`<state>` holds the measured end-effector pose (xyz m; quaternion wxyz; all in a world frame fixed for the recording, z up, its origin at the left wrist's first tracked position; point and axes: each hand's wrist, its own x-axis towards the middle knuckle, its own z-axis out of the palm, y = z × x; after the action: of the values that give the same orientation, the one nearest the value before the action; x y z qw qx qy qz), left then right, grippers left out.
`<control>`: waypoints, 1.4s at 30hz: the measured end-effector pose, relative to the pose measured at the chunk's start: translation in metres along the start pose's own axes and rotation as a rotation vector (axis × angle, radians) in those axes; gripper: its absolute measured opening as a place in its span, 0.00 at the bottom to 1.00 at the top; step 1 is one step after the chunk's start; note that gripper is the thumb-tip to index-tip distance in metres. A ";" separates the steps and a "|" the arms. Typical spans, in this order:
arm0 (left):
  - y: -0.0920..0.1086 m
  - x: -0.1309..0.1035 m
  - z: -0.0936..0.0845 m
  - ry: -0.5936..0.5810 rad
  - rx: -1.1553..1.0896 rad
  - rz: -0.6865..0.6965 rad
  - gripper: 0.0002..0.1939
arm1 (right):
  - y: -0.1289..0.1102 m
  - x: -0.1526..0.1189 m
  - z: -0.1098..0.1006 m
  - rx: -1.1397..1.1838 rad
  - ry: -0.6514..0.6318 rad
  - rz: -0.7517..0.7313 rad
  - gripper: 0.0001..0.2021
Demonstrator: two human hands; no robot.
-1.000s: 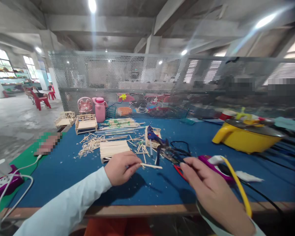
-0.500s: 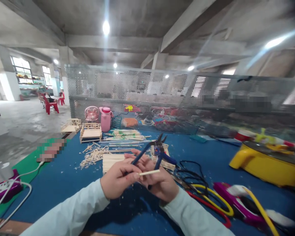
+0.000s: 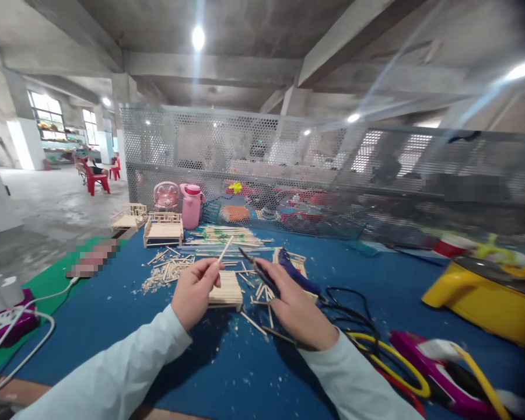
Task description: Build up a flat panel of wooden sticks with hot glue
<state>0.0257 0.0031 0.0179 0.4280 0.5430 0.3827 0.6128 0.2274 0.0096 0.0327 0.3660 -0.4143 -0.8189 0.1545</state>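
Observation:
My left hand (image 3: pixel 196 291) pinches a thin wooden stick (image 3: pixel 226 249), which slants up and to the right from the fingertips. My right hand (image 3: pixel 300 306) is wrapped round a pair of cutting pliers (image 3: pixel 262 273); their dark jaws point left toward the stick but stand apart from it. Most of the pliers' handles are hidden by the fingers. Between and beyond my hands lies a small slatted wooden piece (image 3: pixel 226 289). Loose short sticks (image 3: pixel 254 324) are scattered beside it. A blue-handled tool (image 3: pixel 295 271) rests behind my right hand, partly covered.
Small wooden bed-like models (image 3: pixel 164 231) and a pink flask (image 3: pixel 192 207) stand at the back left. Stick offcuts (image 3: pixel 168 271) are heaped nearer. To the right are black cables (image 3: pixel 347 297), a purple power strip (image 3: pixel 437 367) and a yellow pan (image 3: pixel 485 300). A perforated metal screen (image 3: pixel 245 140) borders the table.
My hands have parted. The pliers, earlier upright between them, are now gripped in my right hand with jaws pointing left. The stick in my left hand has turned upward.

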 end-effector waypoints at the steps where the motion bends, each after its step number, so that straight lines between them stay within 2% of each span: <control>1: -0.001 0.000 0.000 0.005 0.029 0.008 0.19 | -0.001 -0.001 0.002 -0.064 -0.042 -0.037 0.35; 6: 0.003 -0.007 0.003 0.019 0.191 0.070 0.15 | -0.008 -0.004 0.007 -0.176 -0.162 -0.104 0.38; 14: 0.007 -0.010 0.003 -0.049 0.333 0.115 0.16 | -0.012 -0.004 0.009 -0.169 -0.178 -0.107 0.36; 19: 0.005 -0.012 0.004 -0.107 0.345 0.080 0.14 | -0.012 -0.002 0.012 -0.142 -0.134 -0.046 0.23; 23: 0.004 -0.015 0.005 -0.174 0.345 0.113 0.13 | -0.010 -0.003 0.021 -0.190 -0.099 -0.010 0.24; 28: 0.006 -0.015 0.005 -0.079 0.532 0.090 0.18 | -0.012 -0.008 0.040 -0.342 0.024 -0.010 0.23; 34: 0.002 -0.011 0.007 -0.026 0.411 -0.086 0.19 | -0.017 -0.011 0.047 -0.738 0.196 -0.052 0.19; 36: 0.004 -0.011 0.007 -0.039 0.413 -0.043 0.18 | -0.017 -0.008 0.047 -0.703 0.213 -0.075 0.19; 38: 0.009 -0.012 0.006 -0.069 0.456 0.078 0.18 | -0.017 -0.003 0.043 -0.531 0.215 -0.038 0.18; 41: 0.017 -0.019 0.002 -0.154 0.522 0.259 0.19 | -0.017 0.003 0.024 -0.261 0.236 0.172 0.13; 42: 0.020 -0.021 0.001 -0.169 0.534 0.299 0.19 | -0.017 0.002 0.013 -0.246 0.261 0.224 0.12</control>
<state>0.0253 -0.0234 0.0291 0.2057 0.7355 0.4089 0.4995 0.2077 0.0013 0.0342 0.3963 -0.5608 -0.7260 0.0378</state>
